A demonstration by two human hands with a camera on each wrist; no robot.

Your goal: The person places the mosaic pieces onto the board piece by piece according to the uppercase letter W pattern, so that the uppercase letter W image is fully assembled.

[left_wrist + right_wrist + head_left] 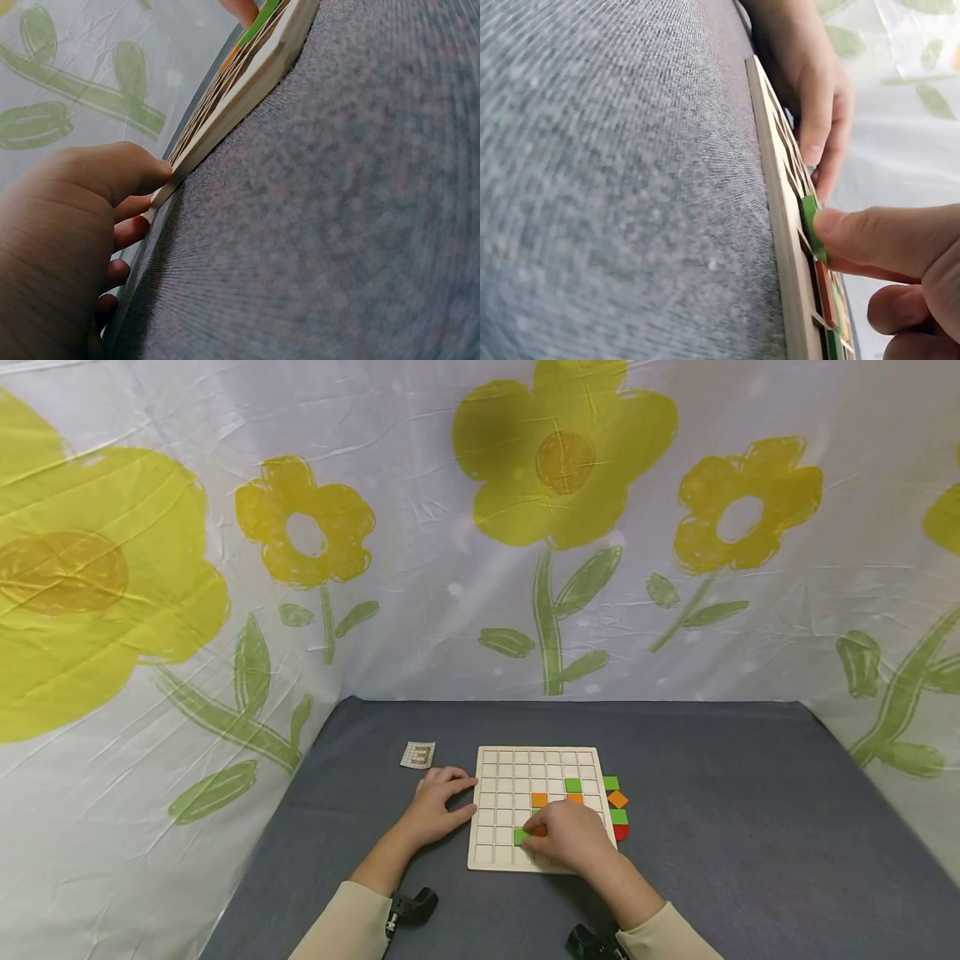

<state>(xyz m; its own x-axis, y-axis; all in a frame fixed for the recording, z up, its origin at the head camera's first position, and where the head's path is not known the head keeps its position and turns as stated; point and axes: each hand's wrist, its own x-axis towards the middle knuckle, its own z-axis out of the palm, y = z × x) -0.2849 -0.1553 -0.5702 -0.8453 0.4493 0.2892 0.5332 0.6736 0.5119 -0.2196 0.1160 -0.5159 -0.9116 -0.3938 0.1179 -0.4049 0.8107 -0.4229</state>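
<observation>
A pale wooden grid board lies on the table, with green and orange square tiles in some of its cells. My left hand rests at the board's left edge, its thumb and fingertips touching the side. Over the lower middle of the board, my right hand pinches a green square tile between thumb and index finger. That tile sits at a grid cell, beside an orange-red tile. The right hand covers part of the board and some tiles in the head view.
Along the board's right edge lie loose pieces: green tiles, an orange tile and a red piece. A small printed card lies beyond the left hand. Dark grey cloth covers the table; a flower-printed curtain hangs behind.
</observation>
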